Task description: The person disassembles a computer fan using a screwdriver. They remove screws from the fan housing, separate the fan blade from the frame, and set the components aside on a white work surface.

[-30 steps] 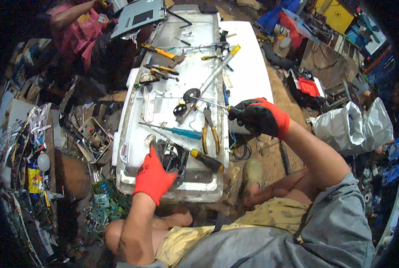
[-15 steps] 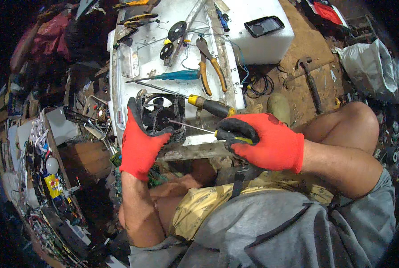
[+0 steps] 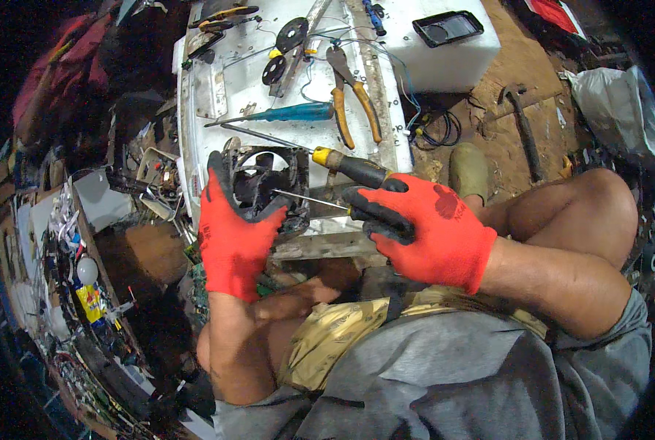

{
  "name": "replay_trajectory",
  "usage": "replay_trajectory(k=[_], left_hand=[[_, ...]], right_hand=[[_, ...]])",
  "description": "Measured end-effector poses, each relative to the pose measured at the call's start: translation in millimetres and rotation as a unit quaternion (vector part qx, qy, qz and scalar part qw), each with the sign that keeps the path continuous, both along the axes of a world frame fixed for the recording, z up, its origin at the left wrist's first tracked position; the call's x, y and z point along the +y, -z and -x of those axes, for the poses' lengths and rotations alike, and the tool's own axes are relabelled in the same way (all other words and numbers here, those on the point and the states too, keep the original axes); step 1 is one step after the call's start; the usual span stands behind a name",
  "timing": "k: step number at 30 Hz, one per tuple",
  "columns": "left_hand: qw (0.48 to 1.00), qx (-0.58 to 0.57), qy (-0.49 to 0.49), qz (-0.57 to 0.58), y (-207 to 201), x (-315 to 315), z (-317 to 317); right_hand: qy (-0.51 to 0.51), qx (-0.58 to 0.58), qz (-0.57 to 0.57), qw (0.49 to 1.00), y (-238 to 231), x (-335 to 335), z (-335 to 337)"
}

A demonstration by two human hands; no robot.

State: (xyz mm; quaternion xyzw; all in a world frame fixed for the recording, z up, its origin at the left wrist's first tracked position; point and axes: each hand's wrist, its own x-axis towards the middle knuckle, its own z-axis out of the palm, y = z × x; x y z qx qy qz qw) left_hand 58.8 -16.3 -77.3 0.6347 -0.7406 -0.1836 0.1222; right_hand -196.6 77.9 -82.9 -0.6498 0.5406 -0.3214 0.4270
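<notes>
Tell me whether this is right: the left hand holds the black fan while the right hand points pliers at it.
Wrong tool: in the head view, the right hand points a screwdriver at the black fan that the left hand holds.

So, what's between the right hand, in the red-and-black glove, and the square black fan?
In the head view, a screwdriver's slim metal shaft spans from the right hand over the white panel; its tip appears to meet the fan.
</notes>
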Motion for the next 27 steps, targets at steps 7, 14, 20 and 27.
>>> replay_trajectory(k=[7, 14, 20, 27], left_hand=[[1.0, -0.007, 0.011, 0.01, -1.4, 1.0, 1.5], [0.998, -0.06, -0.02, -0.01, -6.0, 4.4, 7.3], [0.997, -0.072, -0.014, 0.004, -7.4, 5.4, 8.5], [0.995, -0.099, -0.021, -0.002, -5.7, 6.1, 10.7]], right_hand=[[-0.004, 0.027, -0.035, 0.999, 0.0, -1.7, -3.4], [-0.011, 0.033, -0.041, 0.999, 1.8, -4.6, -5.3], [-0.016, 0.044, -0.033, 0.998, -1.4, -7.7, -5.8], [-0.04, 0.092, 0.035, 0.994, -10.9, -17.3, -2.2]])
